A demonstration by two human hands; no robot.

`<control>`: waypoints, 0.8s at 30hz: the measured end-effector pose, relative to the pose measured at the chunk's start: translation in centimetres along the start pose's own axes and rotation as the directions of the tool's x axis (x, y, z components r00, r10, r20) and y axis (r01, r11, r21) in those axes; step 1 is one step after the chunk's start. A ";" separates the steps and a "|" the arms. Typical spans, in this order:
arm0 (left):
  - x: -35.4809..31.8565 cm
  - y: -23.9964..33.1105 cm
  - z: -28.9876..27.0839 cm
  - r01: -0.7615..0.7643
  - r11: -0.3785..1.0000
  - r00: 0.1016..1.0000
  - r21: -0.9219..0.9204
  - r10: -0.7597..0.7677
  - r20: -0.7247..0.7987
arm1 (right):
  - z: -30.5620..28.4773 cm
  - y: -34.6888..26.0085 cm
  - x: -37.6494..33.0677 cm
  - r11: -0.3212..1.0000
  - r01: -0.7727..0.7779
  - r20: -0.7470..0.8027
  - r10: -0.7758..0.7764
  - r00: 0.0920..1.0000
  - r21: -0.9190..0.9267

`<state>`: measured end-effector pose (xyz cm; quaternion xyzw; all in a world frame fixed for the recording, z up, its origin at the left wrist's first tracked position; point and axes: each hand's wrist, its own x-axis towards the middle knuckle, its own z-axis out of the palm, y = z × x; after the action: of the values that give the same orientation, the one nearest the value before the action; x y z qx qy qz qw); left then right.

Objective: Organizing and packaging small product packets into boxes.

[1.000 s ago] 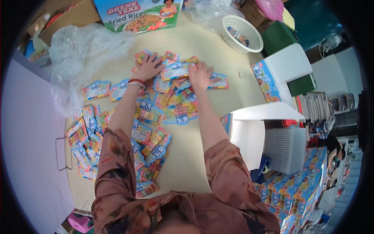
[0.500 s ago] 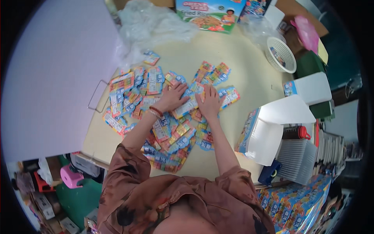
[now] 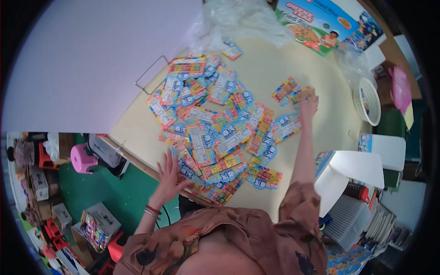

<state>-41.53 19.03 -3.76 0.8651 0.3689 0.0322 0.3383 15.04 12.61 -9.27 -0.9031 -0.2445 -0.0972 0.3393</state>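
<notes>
2 far packs (image 3: 285, 90) slant up-right; R hand (image 3: 310, 104) nearer, on 1, grip unclear tbh. L hand (image 3: 169, 179) spread wide nr pile (image 3: 224, 130).

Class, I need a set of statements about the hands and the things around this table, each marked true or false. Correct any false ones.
1. The right hand is over a packet. True.
2. The left hand is at the far side of the pile. False: it is at the near left side.
3. Bracelets circle the left wrist. True.
4. The basket is green. False: it is white.
5. The stool is pink. True.
</notes>
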 end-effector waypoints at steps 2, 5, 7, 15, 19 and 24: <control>-0.6 0.2 0.8 -0.008 0.999 0.998 -0.038 0.006 -0.068 | 2.0 1.4 2.0 0.992 -0.068 0.072 0.076 0.995 -0.110; 1.1 1.4 3.0 -0.015 0.995 0.983 -0.095 -0.002 -0.181 | 5.1 -1.0 1.4 0.968 0.178 0.212 -0.139 0.967 -0.176; 3.7 2.4 4.7 0.207 0.949 0.947 0.237 -0.133 -0.293 | 6.4 -2.7 -0.2 0.944 0.327 0.318 -0.325 0.891 0.050; 9.7 5.4 5.2 0.120 0.992 0.915 0.042 -0.094 -0.393 | 4.1 -13.2 -5.7 0.880 0.429 0.568 -0.463 0.681 0.204; 12.0 5.0 0.8 0.007 0.999 0.948 0.044 0.007 -0.319 | 7.8 -16.6 -1.0 0.865 0.464 0.422 -0.500 0.757 0.193; 26.7 -0.3 -3.5 -0.087 0.992 0.866 0.096 0.123 -0.485 | 16.6 -21.6 2.0 0.812 0.538 0.439 -0.578 0.688 0.225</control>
<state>-23.37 38.76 -6.41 0.8589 0.3958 0.2555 0.2008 5.90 38.39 -8.84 -0.7659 -0.5882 0.0450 0.2558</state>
